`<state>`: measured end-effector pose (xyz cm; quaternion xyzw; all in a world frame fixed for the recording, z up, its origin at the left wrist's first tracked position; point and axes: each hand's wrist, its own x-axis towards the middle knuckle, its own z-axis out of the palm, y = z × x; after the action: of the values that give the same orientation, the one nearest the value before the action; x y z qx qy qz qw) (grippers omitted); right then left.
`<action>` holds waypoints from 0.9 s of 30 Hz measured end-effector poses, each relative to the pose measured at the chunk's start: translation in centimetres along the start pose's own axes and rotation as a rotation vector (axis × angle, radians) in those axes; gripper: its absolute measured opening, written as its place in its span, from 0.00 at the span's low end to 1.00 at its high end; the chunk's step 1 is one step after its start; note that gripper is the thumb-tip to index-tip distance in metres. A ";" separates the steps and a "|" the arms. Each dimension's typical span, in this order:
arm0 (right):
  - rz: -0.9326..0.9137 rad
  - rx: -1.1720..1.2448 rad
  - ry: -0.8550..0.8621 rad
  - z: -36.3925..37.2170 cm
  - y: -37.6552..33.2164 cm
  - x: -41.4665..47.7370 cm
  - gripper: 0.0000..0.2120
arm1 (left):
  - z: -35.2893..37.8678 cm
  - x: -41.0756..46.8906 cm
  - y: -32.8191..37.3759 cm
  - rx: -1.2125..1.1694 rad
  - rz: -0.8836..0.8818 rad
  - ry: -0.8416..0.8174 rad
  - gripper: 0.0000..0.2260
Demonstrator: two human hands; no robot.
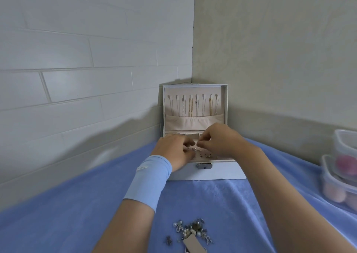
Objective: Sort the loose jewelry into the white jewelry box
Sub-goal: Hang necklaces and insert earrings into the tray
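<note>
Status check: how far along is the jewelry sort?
Done: necklaces hang in the jewelry box lid, small pieces sit in its tray. In hand: left hand and right hand work over that tray; whether either holds a piece is unclear. Left: a loose jewelry pile on the blue cloth.

White jewelry box (206,173), beige lining; gold and silver chains (191,107) in its lid. Blue cloth (77,223) lies beneath it. Left of it, grey-white brick-pattern wall (77,59). Before it, loose jewelry (191,231) (silver, pearl-white, bronze). Right of it, clear tubs (343,175), pink contents.
</note>
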<state>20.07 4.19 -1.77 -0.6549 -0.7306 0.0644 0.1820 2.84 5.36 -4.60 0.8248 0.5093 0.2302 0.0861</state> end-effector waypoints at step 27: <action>-0.079 0.303 -0.440 2.4 -2.5 -10.7 0.05 | -3.2 -11.2 0.0 0.010 -0.096 -0.556 0.07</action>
<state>17.73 -6.25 -5.08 -0.5615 -0.7597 0.3064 0.1171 -2.83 -4.81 -5.04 0.8317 0.5056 -0.0116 0.2292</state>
